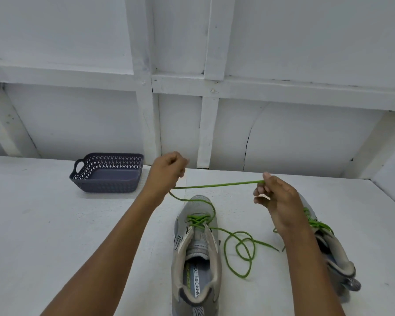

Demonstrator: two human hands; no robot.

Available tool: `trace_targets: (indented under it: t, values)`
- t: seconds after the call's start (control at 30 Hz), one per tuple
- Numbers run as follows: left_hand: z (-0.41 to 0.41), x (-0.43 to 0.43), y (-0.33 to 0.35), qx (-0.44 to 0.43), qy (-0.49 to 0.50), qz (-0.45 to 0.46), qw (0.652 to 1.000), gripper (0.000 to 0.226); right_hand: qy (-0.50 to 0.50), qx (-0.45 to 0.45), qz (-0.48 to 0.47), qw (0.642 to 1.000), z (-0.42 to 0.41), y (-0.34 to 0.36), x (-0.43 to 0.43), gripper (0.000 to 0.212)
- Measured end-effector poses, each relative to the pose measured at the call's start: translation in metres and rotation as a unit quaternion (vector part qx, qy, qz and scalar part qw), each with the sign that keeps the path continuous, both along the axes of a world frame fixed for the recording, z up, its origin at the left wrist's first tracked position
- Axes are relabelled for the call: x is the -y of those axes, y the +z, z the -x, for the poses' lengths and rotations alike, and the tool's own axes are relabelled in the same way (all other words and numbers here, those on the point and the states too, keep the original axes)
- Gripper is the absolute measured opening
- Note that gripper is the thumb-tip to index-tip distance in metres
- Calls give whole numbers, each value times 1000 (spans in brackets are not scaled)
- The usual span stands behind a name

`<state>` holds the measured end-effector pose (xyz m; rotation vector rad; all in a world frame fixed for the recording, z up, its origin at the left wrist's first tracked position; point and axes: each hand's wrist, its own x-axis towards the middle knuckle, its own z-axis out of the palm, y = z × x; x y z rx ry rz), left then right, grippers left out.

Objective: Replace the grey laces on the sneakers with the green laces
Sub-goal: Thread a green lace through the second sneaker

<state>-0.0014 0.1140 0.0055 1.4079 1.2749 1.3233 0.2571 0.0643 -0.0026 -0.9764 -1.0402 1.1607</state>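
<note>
Item: grey sneaker [197, 254], mid-table [55, 224] by the front edge, green lace [217, 185] through its lowest eyelets only. The left hand [167, 171] is clenched round the lace and the right hand [277, 201] pinches its tip. Advised: even both ends before threading the next eyelet.

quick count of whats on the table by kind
sneakers: 2
green laces: 2
basket: 1
total: 5
</note>
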Motion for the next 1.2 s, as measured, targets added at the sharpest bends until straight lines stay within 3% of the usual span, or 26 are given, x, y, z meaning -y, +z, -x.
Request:
trace_targets:
  t: [0.07,0.1,0.2,0.3,0.43,0.67,0.8,0.87,0.93,1.0,1.07,1.2]
  values:
    - [2,-3,-14,-200,34,-14,979,33,2,-36,-25,999,-1,0,-2,34]
    - [3,-2,-18,-258,33,-10,966,33,7,-56,-33,998,0,0,-2,32]
    - [1,0,-27,-330,-45,31,943,30,42,-106,-41,993,11,-1,-3,28]
    - [1,1,-28,-377,-106,65,918,29,35,13,-34,999,25,-3,-1,37]
    - [9,6,-19,-465,-107,54,877,34,80,206,-8,975,33,-4,0,19]
    - [4,34,-11,-525,-157,121,828,36,153,391,42,907,54,-6,-1,1]
    - [1,45,-22,-509,-66,78,854,77,162,435,58,884,61,-10,-2,10]
    - [1,48,-22,-506,-17,47,861,85,155,447,62,879,63,-13,-3,13]
    - [1,48,-18,-509,-30,50,859,67,159,468,66,867,64,-15,-3,18]
    - [-1,47,-15,-545,-80,73,831,49,160,477,67,862,65,-16,-2,26]
    - [-6,48,-15,-572,-120,88,806,48,153,485,64,859,67,-16,-1,30]
    - [-9,46,-17,-492,-188,176,832,39,160,486,70,856,68,-19,1,29]
